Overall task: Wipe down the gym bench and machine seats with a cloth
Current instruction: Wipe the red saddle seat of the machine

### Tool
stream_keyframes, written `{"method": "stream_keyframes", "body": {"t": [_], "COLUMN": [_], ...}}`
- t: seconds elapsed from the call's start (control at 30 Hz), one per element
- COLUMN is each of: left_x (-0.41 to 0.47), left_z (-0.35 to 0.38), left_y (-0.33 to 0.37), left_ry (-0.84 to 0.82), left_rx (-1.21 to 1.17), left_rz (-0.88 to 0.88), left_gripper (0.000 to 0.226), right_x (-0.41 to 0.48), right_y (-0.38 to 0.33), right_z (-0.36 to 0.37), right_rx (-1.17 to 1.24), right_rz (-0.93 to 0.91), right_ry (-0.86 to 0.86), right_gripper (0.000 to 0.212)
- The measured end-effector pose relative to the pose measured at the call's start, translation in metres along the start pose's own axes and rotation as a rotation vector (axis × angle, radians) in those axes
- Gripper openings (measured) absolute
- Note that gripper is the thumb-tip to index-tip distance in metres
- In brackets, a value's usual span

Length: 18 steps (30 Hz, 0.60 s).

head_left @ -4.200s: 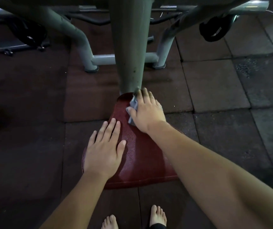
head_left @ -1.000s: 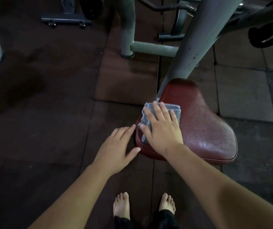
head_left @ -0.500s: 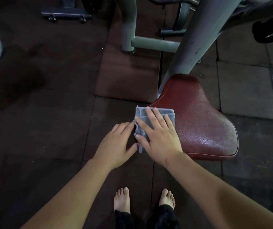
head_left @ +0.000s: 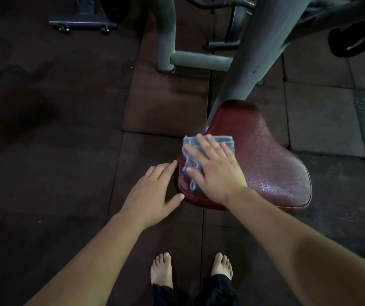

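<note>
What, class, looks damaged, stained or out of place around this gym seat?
Two small things. The grey post above the red seat shows dark chips in its paint, and the floor mat at far left carries a dark blotch, perhaps damp. The cloth lies under the right hand on the seat.

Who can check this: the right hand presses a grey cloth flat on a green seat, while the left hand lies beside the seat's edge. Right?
No: the head view shows a dark red seat, not green. The right hand does press the grey cloth flat on it, the left hand beside its edge.
</note>
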<state>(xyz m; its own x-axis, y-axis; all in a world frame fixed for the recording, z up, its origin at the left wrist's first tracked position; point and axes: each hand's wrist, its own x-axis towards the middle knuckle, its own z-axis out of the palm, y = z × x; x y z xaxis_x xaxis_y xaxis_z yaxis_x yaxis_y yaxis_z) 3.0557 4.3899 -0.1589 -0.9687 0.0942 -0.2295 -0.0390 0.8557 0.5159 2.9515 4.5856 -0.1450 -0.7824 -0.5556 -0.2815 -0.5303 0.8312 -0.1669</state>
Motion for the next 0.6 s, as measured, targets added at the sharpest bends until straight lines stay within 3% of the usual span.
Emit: {"method": "stream_keyframes", "body": {"t": [0.13, 0.23, 0.33, 0.5, 0.6], "left_x": [0.006, 0.011, 0.011, 0.009, 0.009], "left_z": [-0.003, -0.002, -0.002, -0.001, -0.001], "left_y": [0.004, 0.011, 0.012, 0.012, 0.018], "left_ry": [-0.026, -0.044, -0.057, -0.058, -0.060], "left_rx": [-0.009, -0.028, -0.033, -0.016, -0.025], "left_rz": [0.008, 0.000, -0.015, -0.022, -0.045], "left_gripper": [0.092, 0.095, 0.095, 0.097, 0.097], "right_x": [0.026, -0.021, -0.035, 0.063, 0.063], "right_y": [0.003, -0.007, 0.032, 0.094, 0.075], "right_z": [-0.005, 0.002, -0.007, -0.030, -0.026], "right_rx": [0.006, -0.001, -0.024, 0.053, 0.056], "right_rz": [0.221, 0.037, -0.074, 0.353, 0.456], "right_ry": [0.045, 0.033, -0.014, 0.087, 0.093], "right_gripper": [0.065, 0.066, 0.070, 0.073, 0.073]}}
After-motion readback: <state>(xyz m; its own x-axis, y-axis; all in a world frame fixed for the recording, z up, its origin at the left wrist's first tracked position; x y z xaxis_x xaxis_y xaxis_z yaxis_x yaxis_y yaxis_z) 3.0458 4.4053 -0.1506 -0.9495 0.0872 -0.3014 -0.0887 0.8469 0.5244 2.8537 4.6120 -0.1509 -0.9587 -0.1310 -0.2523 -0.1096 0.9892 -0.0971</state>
